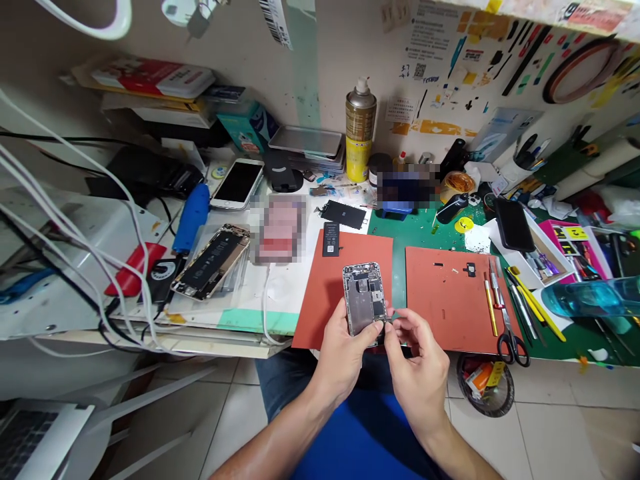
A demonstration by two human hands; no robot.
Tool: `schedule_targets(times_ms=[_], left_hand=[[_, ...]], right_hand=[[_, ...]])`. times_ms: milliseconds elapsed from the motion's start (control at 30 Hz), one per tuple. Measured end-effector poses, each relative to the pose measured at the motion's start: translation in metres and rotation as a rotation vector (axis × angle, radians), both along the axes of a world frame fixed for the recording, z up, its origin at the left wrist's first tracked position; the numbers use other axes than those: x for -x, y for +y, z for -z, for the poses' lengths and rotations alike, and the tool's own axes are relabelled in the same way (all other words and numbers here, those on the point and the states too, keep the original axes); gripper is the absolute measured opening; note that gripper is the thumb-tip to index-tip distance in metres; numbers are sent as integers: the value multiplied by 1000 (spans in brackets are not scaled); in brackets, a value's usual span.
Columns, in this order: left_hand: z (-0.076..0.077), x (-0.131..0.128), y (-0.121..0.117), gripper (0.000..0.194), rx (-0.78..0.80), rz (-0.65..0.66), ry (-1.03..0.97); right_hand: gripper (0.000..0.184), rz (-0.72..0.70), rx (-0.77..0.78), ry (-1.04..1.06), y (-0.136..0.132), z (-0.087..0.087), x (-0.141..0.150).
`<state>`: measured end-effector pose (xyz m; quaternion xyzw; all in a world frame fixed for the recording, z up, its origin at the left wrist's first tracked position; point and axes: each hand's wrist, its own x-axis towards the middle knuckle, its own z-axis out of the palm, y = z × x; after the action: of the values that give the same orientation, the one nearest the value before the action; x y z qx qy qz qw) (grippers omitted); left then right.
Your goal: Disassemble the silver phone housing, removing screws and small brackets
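Note:
My left hand (345, 347) is closed around an opened smartphone housing (359, 307), thumb across its lower right corner. The housing tilts toward me, its inner metal and circuit board facing up, and no battery sits in its long bay. At that same lower right corner my right hand (417, 357) pinches thumb and fingers together; a small dark piece shows at the fingertips, too small to name. Just beyond the phone, a black phone battery (331, 240) lies at the top edge of the left reddish-brown mat (313, 300).
On the right mat (425, 327) lie tiny parts, a yellow tool (490, 307) and black-handled scissors (513, 347). Another opened phone (213, 262) rests at left, near white cables (100, 247). A spray can (361, 130) stands behind; a blue bottle (595, 297) lies right.

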<state>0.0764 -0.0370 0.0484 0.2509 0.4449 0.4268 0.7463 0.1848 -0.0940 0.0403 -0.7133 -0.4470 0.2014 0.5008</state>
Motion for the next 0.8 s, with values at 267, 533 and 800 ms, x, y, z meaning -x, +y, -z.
schedule_targets(times_ms=[267, 533, 800], left_hand=[[2, -2, 2, 48, -17, 11, -25], [6, -3, 4, 53, 2, 42, -23], [11, 30, 5, 69, -80, 62, 192]], right_hand=[[30, -7, 27, 123, 0, 1, -2], [41, -50, 97, 124, 3, 1, -8], [35, -78, 93, -66, 38, 17, -33]])
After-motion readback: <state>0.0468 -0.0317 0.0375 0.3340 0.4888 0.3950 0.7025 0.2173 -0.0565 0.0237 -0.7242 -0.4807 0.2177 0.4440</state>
